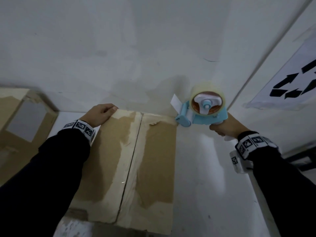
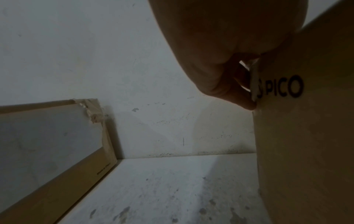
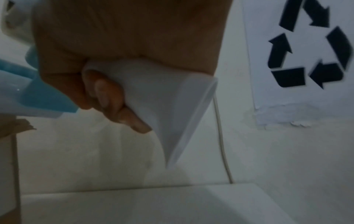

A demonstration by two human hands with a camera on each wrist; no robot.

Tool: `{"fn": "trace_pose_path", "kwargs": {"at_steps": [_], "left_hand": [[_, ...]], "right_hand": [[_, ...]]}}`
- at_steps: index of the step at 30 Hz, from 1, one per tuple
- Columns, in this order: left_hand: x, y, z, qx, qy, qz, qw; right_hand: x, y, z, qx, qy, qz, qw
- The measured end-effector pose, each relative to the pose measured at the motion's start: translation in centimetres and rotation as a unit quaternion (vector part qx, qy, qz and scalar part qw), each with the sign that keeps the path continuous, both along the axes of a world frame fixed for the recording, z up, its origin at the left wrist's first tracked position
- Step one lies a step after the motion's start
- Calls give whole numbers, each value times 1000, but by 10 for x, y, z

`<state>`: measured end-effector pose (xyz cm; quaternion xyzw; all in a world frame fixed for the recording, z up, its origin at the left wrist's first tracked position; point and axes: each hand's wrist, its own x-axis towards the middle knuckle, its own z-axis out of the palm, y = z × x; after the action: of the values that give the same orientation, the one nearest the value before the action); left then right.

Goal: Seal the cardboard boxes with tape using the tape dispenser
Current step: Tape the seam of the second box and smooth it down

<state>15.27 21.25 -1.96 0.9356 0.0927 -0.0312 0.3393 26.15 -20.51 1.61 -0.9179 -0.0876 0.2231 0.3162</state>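
Gripping the tape dispenser (image 1: 203, 110) in my right hand (image 1: 220, 127), my left hand (image 1: 99, 115) clutches the box (image 1: 136, 159) edge; tape could tear or wrinkle if I tug crooked.

Matt brown cardboard box (image 1: 150, 151) with torn paper patches, glossy blue plastic tape dispenser (image 1: 201, 115), scuffed white wall (image 1: 136, 48)
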Motion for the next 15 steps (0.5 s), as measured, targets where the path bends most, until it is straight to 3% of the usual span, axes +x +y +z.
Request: {"fn": "trace_pose_path", "kwargs": {"at_steps": [6,15], "left_hand": [[0,2,0,10,2,-5,1000],[0,1,-1,2,3,-1,1000]], "right_hand": [[-14,-9,-17,44,-21,-45,998],[-8,-12,-21,8,-26,-28,999]]}}
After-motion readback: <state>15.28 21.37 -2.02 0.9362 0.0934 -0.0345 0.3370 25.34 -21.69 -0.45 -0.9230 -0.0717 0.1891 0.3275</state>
